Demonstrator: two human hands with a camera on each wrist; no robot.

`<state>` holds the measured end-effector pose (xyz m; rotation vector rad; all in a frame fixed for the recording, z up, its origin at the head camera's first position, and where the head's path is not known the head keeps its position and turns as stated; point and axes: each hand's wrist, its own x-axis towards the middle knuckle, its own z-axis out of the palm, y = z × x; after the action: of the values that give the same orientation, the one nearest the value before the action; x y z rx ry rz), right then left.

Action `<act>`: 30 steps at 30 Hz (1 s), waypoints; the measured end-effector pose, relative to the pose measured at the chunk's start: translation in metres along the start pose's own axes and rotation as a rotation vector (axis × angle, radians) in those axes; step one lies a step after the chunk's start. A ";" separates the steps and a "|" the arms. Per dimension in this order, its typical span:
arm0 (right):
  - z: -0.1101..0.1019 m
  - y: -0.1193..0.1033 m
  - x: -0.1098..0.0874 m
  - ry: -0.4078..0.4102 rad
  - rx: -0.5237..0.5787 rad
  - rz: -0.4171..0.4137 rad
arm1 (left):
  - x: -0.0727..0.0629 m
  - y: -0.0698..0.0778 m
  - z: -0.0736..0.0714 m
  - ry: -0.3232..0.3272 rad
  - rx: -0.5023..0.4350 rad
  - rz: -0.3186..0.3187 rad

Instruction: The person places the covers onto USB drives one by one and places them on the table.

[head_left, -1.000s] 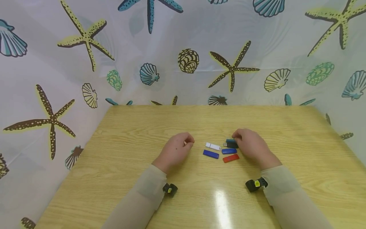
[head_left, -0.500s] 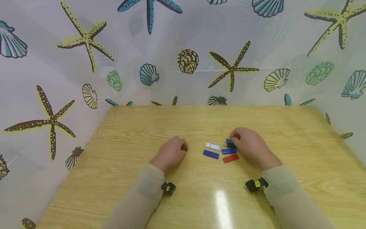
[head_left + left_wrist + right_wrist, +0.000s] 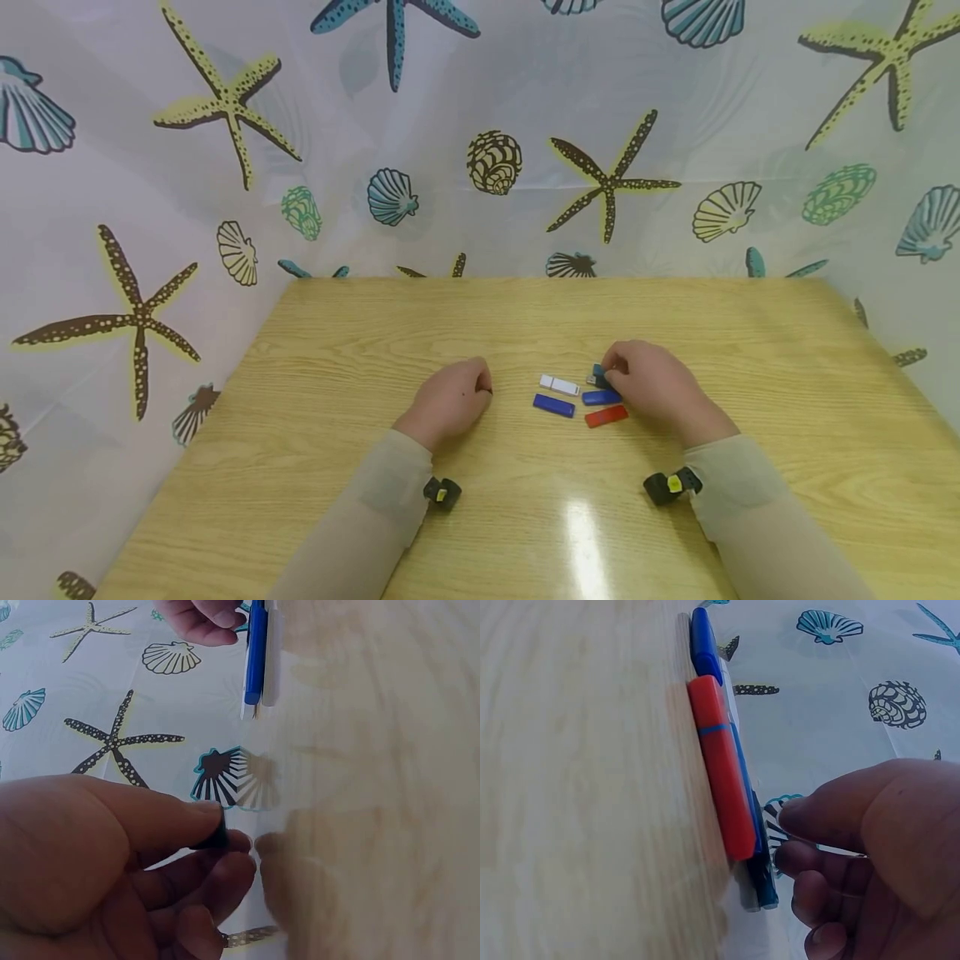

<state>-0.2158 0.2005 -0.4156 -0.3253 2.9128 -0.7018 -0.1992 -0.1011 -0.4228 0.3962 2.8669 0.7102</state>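
My left hand (image 3: 448,402) is left of a group of USB sticks. In the left wrist view its thumb and fingers pinch a small black object (image 3: 216,834), mostly hidden, so its kind is unclear. My right hand (image 3: 654,379) hovers at the right of the group, partly covering a black USB stick (image 3: 598,381) with a metal plug and a teal one (image 3: 597,369). The right wrist view shows its thumb and loosely bent fingers apart, with nothing between them. Nearby lie a white stick (image 3: 559,385), a blue stick (image 3: 554,406), another blue stick (image 3: 602,398) and a red stick (image 3: 606,416).
The sticks lie on a wood-grain table (image 3: 360,333). A white curtain (image 3: 450,100) printed with starfish and shells stands behind the table and along its sides. Each wrist wears a small black camera, such as the left wrist camera (image 3: 444,493).
My left hand has drawn a little to the left, away from the white stick. My right hand has shifted slightly left, covering more of the black and teal sticks. The sticks look unmoved.
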 end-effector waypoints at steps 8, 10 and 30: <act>-0.001 -0.002 0.000 -0.009 -0.052 -0.006 | 0.003 0.003 0.000 0.069 -0.023 0.063; 0.000 -0.002 0.000 -0.011 -0.071 -0.007 | 0.004 0.005 0.000 0.076 -0.046 0.053; 0.005 0.002 0.001 -0.035 -0.119 -0.027 | 0.000 0.014 0.000 0.149 -0.181 0.108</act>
<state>-0.2162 0.1993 -0.4211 -0.3865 2.9289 -0.5214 -0.1960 -0.0892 -0.4156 0.4938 2.9021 1.0518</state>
